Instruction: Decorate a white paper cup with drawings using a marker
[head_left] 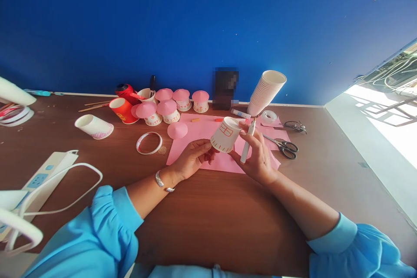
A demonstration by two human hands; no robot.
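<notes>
A white paper cup (224,137) is held upside down above the pink paper (195,163). On its side an orange window shape is drawn, and short coloured strokes run round its rim. My left hand (195,156) is closed on the cup's lower left edge, its thumb on the outside. My right hand (257,156) grips a white marker (248,143), its tip pointing up, and its fingers also touch the cup's right side. To the left lies a pink paper cone (177,130). Beyond it stand several decorated cups with pink cone roofs (200,100).
A tall stack of paper cups (267,91) leans at the back right. Near it lie scissors (286,147), a white tape roll (269,116) and a glue stick (240,114). Leftward are another tape roll (149,143), a cup on its side (94,127) and a power strip (48,178).
</notes>
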